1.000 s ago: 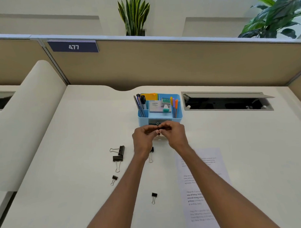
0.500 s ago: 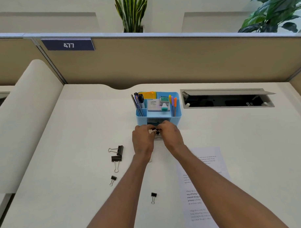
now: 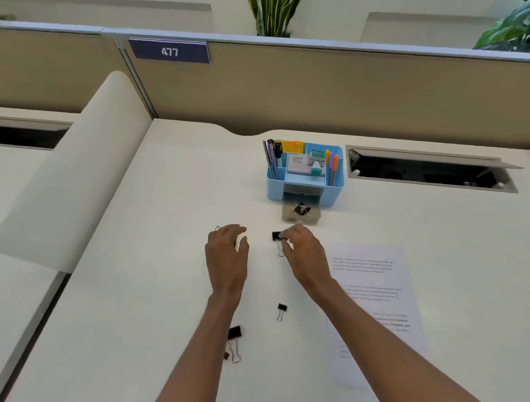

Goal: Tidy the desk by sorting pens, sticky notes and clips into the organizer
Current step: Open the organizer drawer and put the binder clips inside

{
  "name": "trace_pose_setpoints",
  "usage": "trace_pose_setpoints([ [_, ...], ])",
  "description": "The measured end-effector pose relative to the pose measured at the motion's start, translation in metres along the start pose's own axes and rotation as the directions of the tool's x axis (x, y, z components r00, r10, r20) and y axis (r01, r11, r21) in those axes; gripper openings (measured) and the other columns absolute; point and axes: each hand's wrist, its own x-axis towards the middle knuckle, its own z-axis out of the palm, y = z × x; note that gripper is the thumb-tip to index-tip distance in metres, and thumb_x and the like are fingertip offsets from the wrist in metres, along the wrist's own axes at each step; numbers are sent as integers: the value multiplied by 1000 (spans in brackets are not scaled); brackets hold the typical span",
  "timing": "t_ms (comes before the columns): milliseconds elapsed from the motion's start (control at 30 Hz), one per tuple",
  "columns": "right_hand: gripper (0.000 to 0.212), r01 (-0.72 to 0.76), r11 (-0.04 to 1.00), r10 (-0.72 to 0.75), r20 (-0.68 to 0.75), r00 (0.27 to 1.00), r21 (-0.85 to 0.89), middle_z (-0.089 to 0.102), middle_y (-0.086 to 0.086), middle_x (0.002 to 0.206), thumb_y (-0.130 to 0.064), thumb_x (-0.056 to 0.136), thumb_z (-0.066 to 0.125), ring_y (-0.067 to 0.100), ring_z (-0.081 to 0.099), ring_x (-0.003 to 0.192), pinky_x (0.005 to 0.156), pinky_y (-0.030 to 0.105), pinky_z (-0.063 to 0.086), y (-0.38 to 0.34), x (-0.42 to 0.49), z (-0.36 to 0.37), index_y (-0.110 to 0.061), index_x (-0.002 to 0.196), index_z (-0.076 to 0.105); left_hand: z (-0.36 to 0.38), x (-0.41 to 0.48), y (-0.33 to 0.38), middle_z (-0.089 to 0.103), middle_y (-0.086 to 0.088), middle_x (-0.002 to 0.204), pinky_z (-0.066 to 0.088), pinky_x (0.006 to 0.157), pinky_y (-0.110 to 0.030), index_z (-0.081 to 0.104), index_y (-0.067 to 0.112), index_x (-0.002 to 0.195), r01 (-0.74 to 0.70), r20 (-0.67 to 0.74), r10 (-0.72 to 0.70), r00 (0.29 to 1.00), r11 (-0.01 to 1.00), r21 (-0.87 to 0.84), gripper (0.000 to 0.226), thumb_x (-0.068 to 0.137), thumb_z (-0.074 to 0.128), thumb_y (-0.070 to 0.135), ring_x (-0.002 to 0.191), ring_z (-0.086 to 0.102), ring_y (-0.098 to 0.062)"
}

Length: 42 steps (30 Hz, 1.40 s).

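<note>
The blue organizer [image 3: 335, 180] stands at the back middle of the desk, holding pens [image 3: 272, 158], sticky notes [image 3: 297, 163] and orange markers. Its small clear drawer [image 3: 315, 217] is pulled out in front, with black binder clips [image 3: 301, 210] inside. My right hand [image 3: 303, 249] pinches a black binder clip [image 3: 276, 236] lying just before the drawer. My left hand [image 3: 228, 251] hovers with fingers spread over another clip, of which only a wire loop [image 3: 218, 227] peeks out. More clips lie nearer me: a small one [image 3: 282, 309] and a larger one [image 3: 234, 332].
A printed sheet of paper [image 3: 375, 302] lies under my right forearm. A cable hatch [image 3: 431, 171] is open at the back right. A rolled-edge white panel [image 3: 65, 183] borders the desk on the left, and the tan partition [image 3: 314, 88] stands behind.
Both hands have drawn back from the organizer's drawer and separated. The clip they held together is gone from them; the right hand now pinches a different clip on the desk.
</note>
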Motion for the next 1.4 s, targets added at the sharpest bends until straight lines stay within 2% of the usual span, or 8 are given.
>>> trace_pose_setpoints([
  [167, 28, -9, 1000, 6, 130, 992, 19, 61, 1, 123, -14, 99, 58, 17, 58, 114, 91, 34, 52, -7, -25, 16, -12, 126, 67, -37, -42, -40, 69, 11, 118, 50, 97, -37, 73, 24, 112, 94, -77, -91, 993, 995, 30, 28, 89, 67, 8, 117, 53, -12],
  [467, 42, 427, 903, -381, 387, 839, -37, 57, -1, 141, -7, 99, 56, 19, 50, 129, 96, 35, 49, -81, -37, 68, -22, 137, 62, -62, -93, -66, 66, 7, 124, 47, 102, -35, 70, 20, 119, 237, -98, -233, 968, 971, 30, 28, 94, 63, 12, 121, 50, -13],
  [633, 19, 427, 899, -346, 438, 830, -100, 59, 1, 108, -5, 95, 53, 23, 53, 107, 83, 38, 51, -86, -38, 80, -10, 106, 68, -69, -109, -65, 66, 8, 123, 45, 103, -28, 69, 20, 121, 274, -115, -273, 955, 962, -12, 29, 95, 62, 10, 123, 50, -10],
  [800, 21, 327, 945, -287, 458, 841, -9, 48, 9, 115, -8, 100, 38, 21, 40, 91, 77, 36, 36, -85, -45, 84, -10, 110, 57, -69, -122, -65, 65, 8, 125, 42, 104, -24, 69, 20, 124, 293, -99, -295, 951, 956, -35, 31, 96, 58, 8, 124, 48, -9],
  [967, 10, 385, 917, -296, 470, 832, -103, 47, 8, 98, 4, 91, 44, 23, 44, 81, 62, 37, 44, -101, -49, 72, -5, 93, 49, -72, -134, -63, 64, 7, 127, 38, 102, -19, 68, 20, 125, 316, -98, -318, 943, 948, -35, 33, 99, 54, 6, 124, 49, -8],
  [1067, 16, 459, 888, -392, 480, 785, -24, 56, 6, 96, -2, 93, 49, 26, 54, 81, 66, 40, 49, -110, -71, 65, -12, 105, 54, -77, -142, -64, 64, 6, 128, 36, 103, -18, 67, 18, 126, 331, -120, -328, 937, 944, 5, 35, 100, 51, 3, 124, 48, -8],
  [1200, 40, 549, 836, -465, 563, 683, 25, 56, 2, 100, 0, 90, 56, 20, 49, 86, 66, 33, 43, -108, -111, 62, -20, 124, 56, -82, -157, -66, 66, 1, 128, 40, 101, -20, 67, 15, 126, 352, -158, -337, 928, 933, 79, 41, 98, 46, -6, 124, 51, -12],
  [1400, 26, 645, 764, -495, 623, 606, -19, 55, 6, 92, 5, 89, 49, 23, 46, 91, 69, 43, 49, -104, -124, 64, -14, 107, 54, -85, -179, -64, 64, 0, 131, 38, 104, -19, 67, 15, 128, 402, -190, -379, 906, 910, 100, 42, 99, 45, -6, 127, 49, -11],
])
